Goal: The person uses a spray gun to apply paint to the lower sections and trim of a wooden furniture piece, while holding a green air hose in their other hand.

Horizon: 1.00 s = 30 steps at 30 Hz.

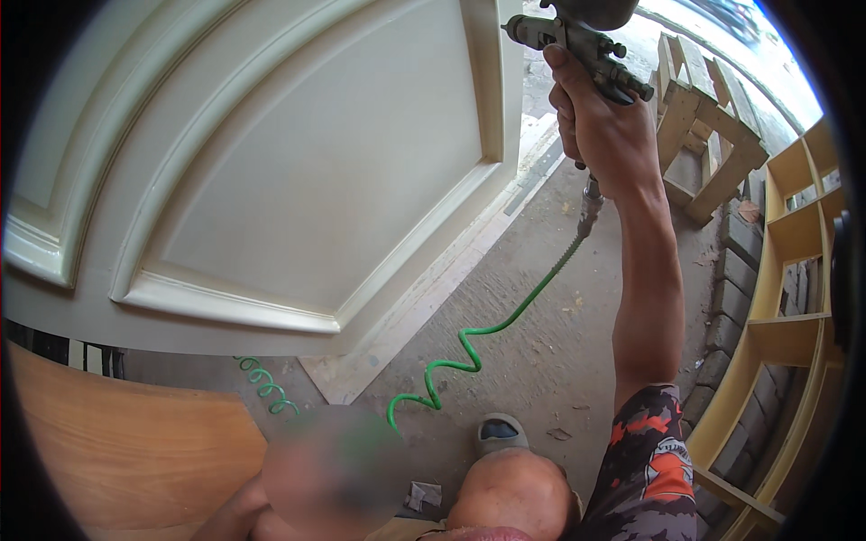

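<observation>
My right hand (600, 126), at the end of a raised arm, is wrapped round the handle of a paint spray gun (582, 50). The gun's nozzle points left, toward a cream panelled door (316, 171) with curved raised moulding; a dark cup sits on top, partly cut off by the upper edge. From the handle's base a green coiled air hose (465, 347) runs down to the lower middle. There it meets a blurred patch over my left hand (334, 469), whose fingers cannot be made out. Whether that hand holds the hose is hidden.
Wooden sheet (135, 442) lies at lower left, beside another stretch of coiled hose (264, 383). A wooden stool-like frame (708, 122) stands far right. Yellowish shelf frame (776, 352) leans along grey blocks (726, 311). My knee and shoe (499, 431) are below on concrete floor.
</observation>
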Motion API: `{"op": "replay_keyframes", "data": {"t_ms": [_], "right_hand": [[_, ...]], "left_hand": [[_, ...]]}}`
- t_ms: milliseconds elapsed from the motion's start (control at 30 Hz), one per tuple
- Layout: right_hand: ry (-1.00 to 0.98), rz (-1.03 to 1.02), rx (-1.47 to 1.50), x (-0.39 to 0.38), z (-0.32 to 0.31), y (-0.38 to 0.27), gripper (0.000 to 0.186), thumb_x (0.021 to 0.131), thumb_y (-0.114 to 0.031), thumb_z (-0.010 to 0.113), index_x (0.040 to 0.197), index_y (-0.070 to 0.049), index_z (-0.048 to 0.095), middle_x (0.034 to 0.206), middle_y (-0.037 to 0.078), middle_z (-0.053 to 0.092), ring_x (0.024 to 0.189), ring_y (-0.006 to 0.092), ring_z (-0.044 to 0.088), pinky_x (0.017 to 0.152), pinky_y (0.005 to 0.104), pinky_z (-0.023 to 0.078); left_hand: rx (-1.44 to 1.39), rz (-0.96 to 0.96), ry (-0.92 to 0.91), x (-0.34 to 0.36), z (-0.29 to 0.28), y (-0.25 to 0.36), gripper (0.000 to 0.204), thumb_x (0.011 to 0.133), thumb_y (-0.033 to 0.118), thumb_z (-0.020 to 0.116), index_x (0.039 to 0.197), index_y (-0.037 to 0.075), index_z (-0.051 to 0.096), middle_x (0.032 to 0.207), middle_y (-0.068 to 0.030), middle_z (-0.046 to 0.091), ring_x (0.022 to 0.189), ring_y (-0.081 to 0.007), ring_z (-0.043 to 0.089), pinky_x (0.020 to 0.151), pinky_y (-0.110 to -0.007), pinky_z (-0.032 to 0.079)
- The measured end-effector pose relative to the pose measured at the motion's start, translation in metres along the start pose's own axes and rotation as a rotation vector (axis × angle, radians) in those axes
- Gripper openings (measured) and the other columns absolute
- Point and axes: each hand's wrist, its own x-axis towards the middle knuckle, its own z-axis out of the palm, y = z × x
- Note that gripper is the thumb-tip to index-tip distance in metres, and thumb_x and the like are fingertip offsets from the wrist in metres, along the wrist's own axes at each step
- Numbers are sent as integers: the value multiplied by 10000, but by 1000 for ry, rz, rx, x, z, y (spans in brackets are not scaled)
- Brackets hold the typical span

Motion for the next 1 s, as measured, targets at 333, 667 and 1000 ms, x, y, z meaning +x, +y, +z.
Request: {"op": "replay_keyframes", "data": {"t_ms": [333, 667, 1000], "right_hand": [[16, 27, 8, 48, -27, 17, 527, 1064, -476, 771, 716, -132, 576, 581, -61, 458, 453, 60, 381, 440, 295, 258], [6, 10, 101, 99, -57, 32, 452, 1080, -433, 759, 771, -146, 596, 601, -74, 464, 460, 43, 363, 447, 283, 238], [104, 16, -5, 129, -82, 42, 444, 1081, -455, 750, 831, -98, 667, 623, -41, 537, 462, 57, 412, 449, 285, 275]], "left_hand": [[-26, 32, 52, -3, 20, 25, 472, 986, 64, 644, 1455, 10, 642, 1114, -129, 847, 1017, -194, 806, 929, -335, 611], [645, 350, 286, 7, 54, 63, 347, 842, 36, 648, 1173, 30, 752, 1060, -174, 778, 951, -348, 749, 850, -445, 592], [1008, 482, 305, 16, 69, 71, 331, 833, 153, 736, 1160, 130, 779, 1171, -87, 802, 1127, -368, 728, 1013, -620, 522]]}}
